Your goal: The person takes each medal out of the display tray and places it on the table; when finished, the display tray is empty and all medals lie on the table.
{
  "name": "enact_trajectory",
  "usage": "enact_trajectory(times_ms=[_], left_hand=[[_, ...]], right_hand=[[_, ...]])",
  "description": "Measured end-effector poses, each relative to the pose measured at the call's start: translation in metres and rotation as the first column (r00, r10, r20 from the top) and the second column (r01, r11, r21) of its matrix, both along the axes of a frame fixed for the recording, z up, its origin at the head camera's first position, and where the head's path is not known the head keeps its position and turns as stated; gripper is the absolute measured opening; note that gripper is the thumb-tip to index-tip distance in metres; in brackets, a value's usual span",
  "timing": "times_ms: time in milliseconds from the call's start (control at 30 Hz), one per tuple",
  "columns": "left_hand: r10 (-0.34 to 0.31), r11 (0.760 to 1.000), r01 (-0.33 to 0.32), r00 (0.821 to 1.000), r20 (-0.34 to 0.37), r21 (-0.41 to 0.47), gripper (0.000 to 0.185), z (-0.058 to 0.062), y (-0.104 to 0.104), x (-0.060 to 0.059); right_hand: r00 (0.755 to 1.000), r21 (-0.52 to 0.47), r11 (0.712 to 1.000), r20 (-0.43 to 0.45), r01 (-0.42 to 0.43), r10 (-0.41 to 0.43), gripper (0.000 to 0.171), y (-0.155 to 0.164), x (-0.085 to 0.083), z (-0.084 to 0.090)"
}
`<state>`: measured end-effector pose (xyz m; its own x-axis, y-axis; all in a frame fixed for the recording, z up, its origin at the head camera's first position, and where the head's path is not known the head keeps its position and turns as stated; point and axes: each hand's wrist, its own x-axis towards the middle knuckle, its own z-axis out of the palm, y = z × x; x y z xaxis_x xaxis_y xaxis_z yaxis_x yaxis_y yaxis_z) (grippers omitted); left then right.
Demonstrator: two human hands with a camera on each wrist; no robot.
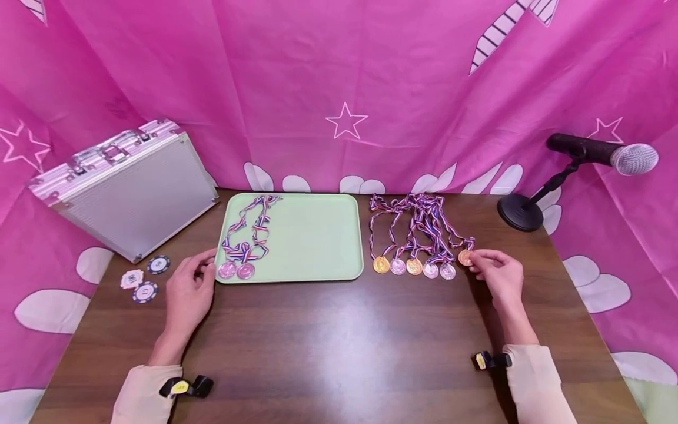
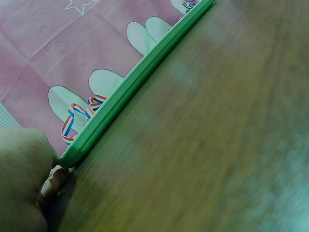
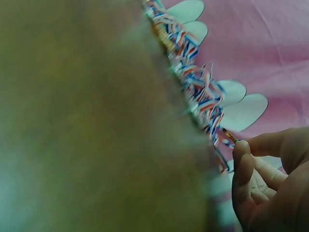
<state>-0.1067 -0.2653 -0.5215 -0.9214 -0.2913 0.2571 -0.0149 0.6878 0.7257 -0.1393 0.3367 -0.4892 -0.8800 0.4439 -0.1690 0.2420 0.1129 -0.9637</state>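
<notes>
At the left rim of a pale green tray [image 1: 307,247], my left hand [image 1: 189,291] grips the edge near the front corner. The left wrist view shows its fingertips [image 2: 57,178] low against the tray corner. Two pinkish-silver medals [image 1: 236,270] lie on the tray's left side, their striped ribbons running toward the back. My right hand [image 1: 498,275] pinches a copper-gold medal [image 1: 465,257] between thumb and fingers, at the right end of a row. Beside it lie several gold and silver medals [image 1: 414,267], with red, white and blue ribbons [image 1: 424,218] tangled behind them.
A silver case [image 1: 138,194] stands at the back left, with three poker chips [image 1: 145,292] in front of it. A microphone [image 1: 604,152] on a black stand [image 1: 521,212] is at the back right. Pink curtain [image 1: 296,88] hangs behind the wooden table [image 1: 328,353].
</notes>
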Motion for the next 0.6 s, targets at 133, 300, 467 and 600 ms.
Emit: enact_trajectory(times_ms=[133, 300, 467, 600], left_hand=[[-0.002, 1.000, 0.002, 1.000, -0.004, 0.002, 0.031, 0.000, -0.001, 0.000], [0.006, 1.000, -0.006, 1.000, 0.002, -0.001, 0.031, 0.000, -0.002, 0.000], [0.002, 1.000, -0.002, 1.000, -0.004, 0.000, 0.031, 0.000, -0.001, 0.000], [0.002, 1.000, -0.002, 1.000, -0.006, -0.001, 0.031, 0.000, 0.000, 0.001]], right_hand=[[0.999, 0.109, 0.994, 0.051, -0.026, 0.021, 0.006, 0.003, 0.011, -0.005], [0.997, 0.387, 0.919, 0.056, -0.077, 0.060, 0.020, -0.003, 0.018, -0.010], [0.998, 0.589, 0.806, 0.042, -0.063, 0.048, 0.024, -0.006, 0.021, -0.017], [0.999, 0.593, 0.805, 0.005, -0.029, 0.033, 0.022, -0.006, 0.023, -0.020]])
